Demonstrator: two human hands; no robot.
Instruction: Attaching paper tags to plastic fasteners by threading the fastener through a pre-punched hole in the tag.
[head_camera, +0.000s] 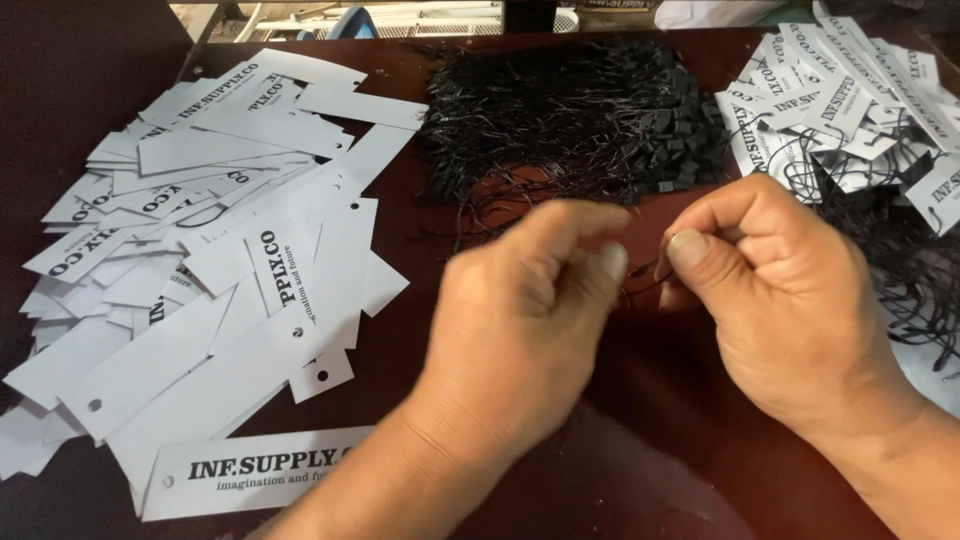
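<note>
Dark wood table (640, 470) pretty much buried in stock here. Biggest thing is the loose pile of white card tags (215, 270) on the left, each with a punched hole, none strung as far as the view shows. Next is the heap of black string loops (575, 115) with little plastic fasteners at the top middle, plenty left in it. Then the smaller stack of strung tags (850, 110) on the right with black cords trailing off them, so judging by pile sizes there's a decent batch done, but more blank ones waiting than finished.

As for the hands: the left hand (525, 310) is blurry, fingers curled in with thumb meeting forefinger, nearly closed. The right hand (775, 290) is pinched tight too. A single black string (645, 285) runs between the two pinches, just in front of the heap. No tag in either hand.
</note>
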